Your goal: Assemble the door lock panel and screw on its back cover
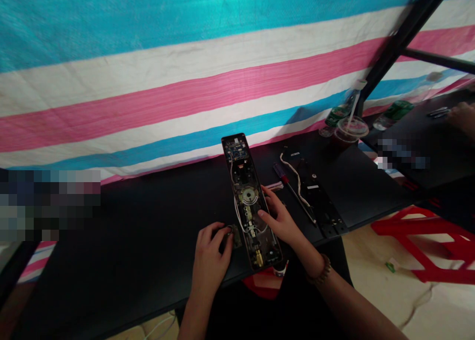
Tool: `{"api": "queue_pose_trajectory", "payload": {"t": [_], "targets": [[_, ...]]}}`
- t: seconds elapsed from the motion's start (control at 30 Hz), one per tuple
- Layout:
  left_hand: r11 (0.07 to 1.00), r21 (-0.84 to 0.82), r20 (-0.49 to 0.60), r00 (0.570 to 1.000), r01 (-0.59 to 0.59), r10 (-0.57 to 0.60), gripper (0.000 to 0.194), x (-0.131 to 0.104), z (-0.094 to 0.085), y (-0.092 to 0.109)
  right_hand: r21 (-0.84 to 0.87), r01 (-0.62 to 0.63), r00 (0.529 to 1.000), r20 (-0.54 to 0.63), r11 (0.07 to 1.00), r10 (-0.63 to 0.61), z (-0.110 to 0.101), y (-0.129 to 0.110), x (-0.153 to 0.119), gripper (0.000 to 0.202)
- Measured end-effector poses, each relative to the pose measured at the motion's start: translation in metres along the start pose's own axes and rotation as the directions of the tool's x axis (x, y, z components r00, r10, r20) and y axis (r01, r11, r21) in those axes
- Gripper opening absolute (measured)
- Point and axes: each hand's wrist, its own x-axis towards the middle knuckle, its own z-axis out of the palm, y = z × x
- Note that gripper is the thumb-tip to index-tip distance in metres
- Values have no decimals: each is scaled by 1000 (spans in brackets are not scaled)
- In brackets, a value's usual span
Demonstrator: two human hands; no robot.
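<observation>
A long black housing (265, 238), which looks like an opened electronic door lock, lies tilted on the table with its inside facing up. At its far end sits a circuit board (237, 149); a round metal part (249, 195), white wires and a brass-coloured cylinder (259, 257) show further down. My right hand (280, 218) grips the housing's right edge, thumb over the inside, fingers along the outer wall. To the left, my left hand (213, 251) has its thumb and forefinger closed on a small greyish plate (236, 236) beside the housing, partly hidden by the fingers.
Right of the housing lie a screwdriver (293, 191), a white cable (293, 169) and a black cover panel (322, 204). A drink cup with a straw (351, 129) and a bottle (336, 117) stand at the back right. Beyond are a red stool (419, 241) and another person's hand (462, 117).
</observation>
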Motion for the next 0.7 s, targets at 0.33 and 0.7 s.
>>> {"api": "queue_pose_trajectory", "payload": {"t": [0.33, 0.7], "targets": [[945, -298, 1, 990, 133, -139, 18, -2, -11, -3, -18, -3, 1000, 0, 1000, 3, 0, 1, 0, 68], [-111, -941, 318, 720, 320, -617, 26, 3, -8, 15, 30, 4, 1000, -3, 1000, -4, 0, 1, 2, 66]]}}
